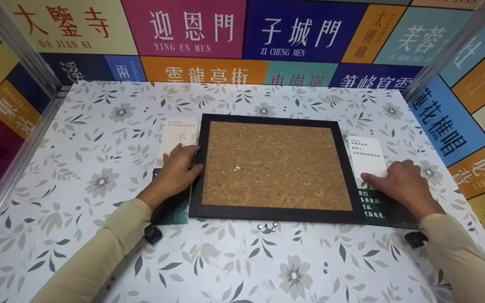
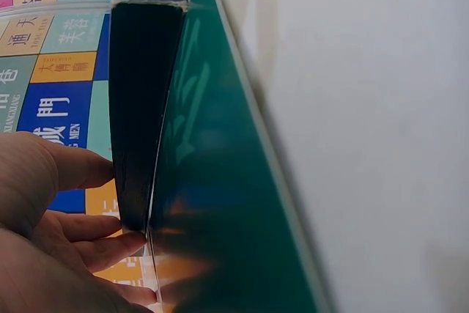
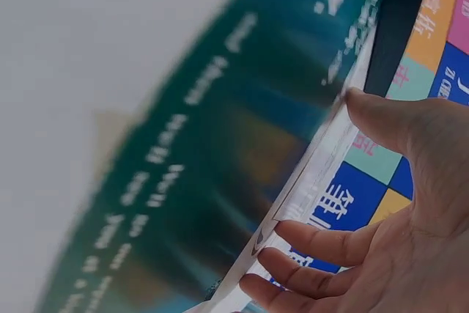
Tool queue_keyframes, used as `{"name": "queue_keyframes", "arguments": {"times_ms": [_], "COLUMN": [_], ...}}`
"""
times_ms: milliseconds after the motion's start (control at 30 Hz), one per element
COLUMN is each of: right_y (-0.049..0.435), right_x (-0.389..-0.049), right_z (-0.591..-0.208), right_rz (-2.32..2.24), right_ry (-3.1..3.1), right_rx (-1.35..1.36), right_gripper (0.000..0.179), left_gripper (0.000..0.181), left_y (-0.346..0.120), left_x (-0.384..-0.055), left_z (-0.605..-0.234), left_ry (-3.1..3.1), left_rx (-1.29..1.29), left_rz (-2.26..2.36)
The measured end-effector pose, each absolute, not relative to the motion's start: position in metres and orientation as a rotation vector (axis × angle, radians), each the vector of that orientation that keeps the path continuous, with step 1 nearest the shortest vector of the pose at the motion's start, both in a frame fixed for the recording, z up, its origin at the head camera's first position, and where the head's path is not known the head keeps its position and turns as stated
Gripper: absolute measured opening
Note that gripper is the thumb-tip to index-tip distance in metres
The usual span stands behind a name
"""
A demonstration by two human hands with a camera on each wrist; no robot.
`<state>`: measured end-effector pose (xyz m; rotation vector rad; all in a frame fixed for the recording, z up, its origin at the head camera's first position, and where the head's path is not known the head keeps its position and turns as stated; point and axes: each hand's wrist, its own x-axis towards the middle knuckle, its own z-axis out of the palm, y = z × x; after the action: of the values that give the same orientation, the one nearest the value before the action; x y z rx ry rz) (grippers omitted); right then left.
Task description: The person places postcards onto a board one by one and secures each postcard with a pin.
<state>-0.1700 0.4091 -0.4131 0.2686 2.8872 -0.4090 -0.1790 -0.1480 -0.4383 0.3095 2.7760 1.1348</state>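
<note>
Watching from my station: both hands sit at the two sides of a framed cork board, and I read the scene outward from them.

Left hand: fingers gently bent against the left edge of the cork board; my left wrist view shows the fingertips touching the black frame where a dark green card meets it. I see contact, not a closed grip.

Right hand: lying on the cards just beside the board's right edge, thumb pointing toward the frame. In the right wrist view the thumb and fingers are loosely spread along a card edge; whether they pinch it, I cannot tell.

Cork board: flat at the middle of the surface, between the hands, brown cork inside a black frame, with a pale speck near its centre.

Left cards: a white card just above the left hand, a dark green card under the wrist, tucked against the frame.

Right cards: a white card with printed lines by the right hand, a dark green card with pale text below it.

Pins: a small cluster of shiny pins just below the frame's lower edge.

Surroundings: floral-patterned surface, walls of coloured panels with Chinese characters.
</note>
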Motion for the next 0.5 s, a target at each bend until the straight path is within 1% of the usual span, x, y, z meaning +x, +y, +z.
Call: {"name": "queue_keyframes", "arguments": {"times_ms": [167, 400, 500], "right_y": [0.4144, 0.4183, 0.4189], "right_x": [-0.1732, -0.1766, -0.1778], "right_z": [-0.4101, -0.4071, -0.4065], "right_rz": [-0.433, -0.479, -0.461], "right_ry": [2.857, 2.807, 2.799], "right_rx": [0.256, 0.315, 0.339], "right_gripper": [0.078, 0.081, 0.087], "left_gripper": [0.056, 0.055, 0.055], "left_y": [-0.1481, -0.1487, -0.1488], "left_x": [-0.1789, -0.1792, -0.1791], "left_z": [-0.4383, -0.4393, -0.4395], "left_ry": [2.773, 2.774, 2.782], "left_rx": [0.302, 0.318, 0.336], "left_rz": [1.135, 1.144, 1.148]}}
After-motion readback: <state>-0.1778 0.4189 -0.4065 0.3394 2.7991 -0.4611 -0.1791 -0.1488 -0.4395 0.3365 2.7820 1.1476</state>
